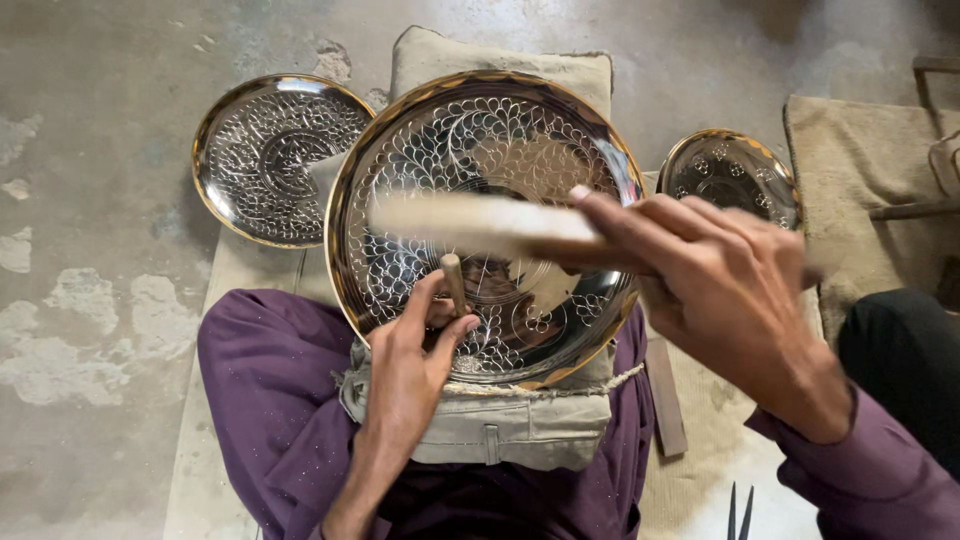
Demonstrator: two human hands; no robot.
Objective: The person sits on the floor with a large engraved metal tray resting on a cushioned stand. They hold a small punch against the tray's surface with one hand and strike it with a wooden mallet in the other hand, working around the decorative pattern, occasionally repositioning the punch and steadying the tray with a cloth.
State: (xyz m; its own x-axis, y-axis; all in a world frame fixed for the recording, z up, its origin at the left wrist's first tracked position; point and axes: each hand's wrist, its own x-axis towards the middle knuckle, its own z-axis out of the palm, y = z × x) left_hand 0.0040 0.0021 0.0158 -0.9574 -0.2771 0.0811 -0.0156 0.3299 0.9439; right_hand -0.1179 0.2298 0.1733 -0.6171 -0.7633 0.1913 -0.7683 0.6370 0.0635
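A bare concrete floor (90,200) is seen under everything, with a tan mat (860,160) laid at the right. A purple-clad lap (270,390) is covered by a grey cloth pad (500,430), and a cushion (440,55) is propped behind. The large engraved metal plate (470,150) is rested tilted on that pad, at centre frame, gold-rimmed, patterned with leaf shapes. A second patterned plate (265,155) is laid on the floor at left, its rim just beside or behind the big one. A smaller plate (730,170) is placed at right, partly hidden by the right hand. A dark wooden strip (665,395) lies by the knee; scissor tips (740,515) are cut off at the bottom edge.

The right hand (720,290) is clenched round a wooden mallet (480,222), blurred, held level across the plate and blocking its middle. The left hand (410,365) is raised from below, wrist bent, fingers pinched on a small chisel (453,280) set upright with its tip on the plate's surface.
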